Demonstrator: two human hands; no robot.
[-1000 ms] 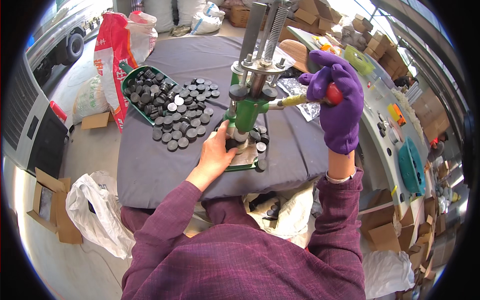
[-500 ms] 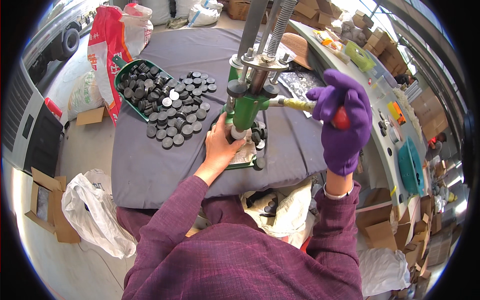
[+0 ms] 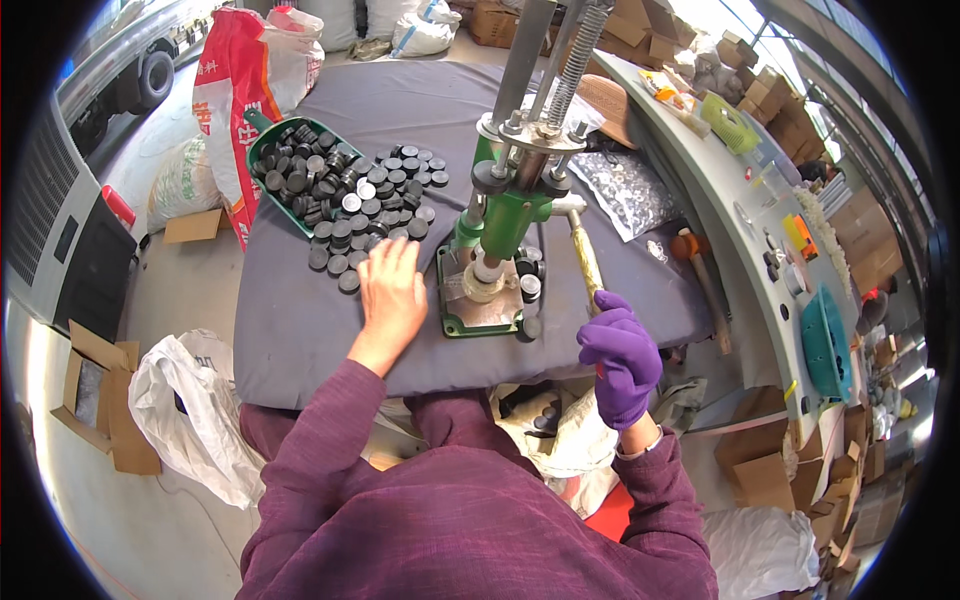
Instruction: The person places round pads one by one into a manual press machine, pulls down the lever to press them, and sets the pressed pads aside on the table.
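Note:
A green hand press (image 3: 508, 225) stands on the cloth-covered table, its square base (image 3: 465, 322) towards me. The purple-gloved right hand (image 3: 622, 362) is closed round the lower end of the press lever (image 3: 588, 258), which slants down to the right. The white press tip (image 3: 487, 268) sits at the round die (image 3: 484, 289); whether a piece lies in it is hidden. My bare left hand (image 3: 390, 300) is left of the base, its fingers stretched towards the near edge of a pile of black round caps (image 3: 372, 207). Nothing shows in it.
A green scoop (image 3: 258, 121) full of caps lies at the back left. Several caps (image 3: 530, 287) stand beside the press base. A clear bag (image 3: 625, 195) of small parts and a hammer (image 3: 700, 262) lie to the right, before a long side table (image 3: 735, 175).
My left hand has left the press die and moved left to the caps. The right hand has come down and nearer with the lever, which swung from level to slanting.

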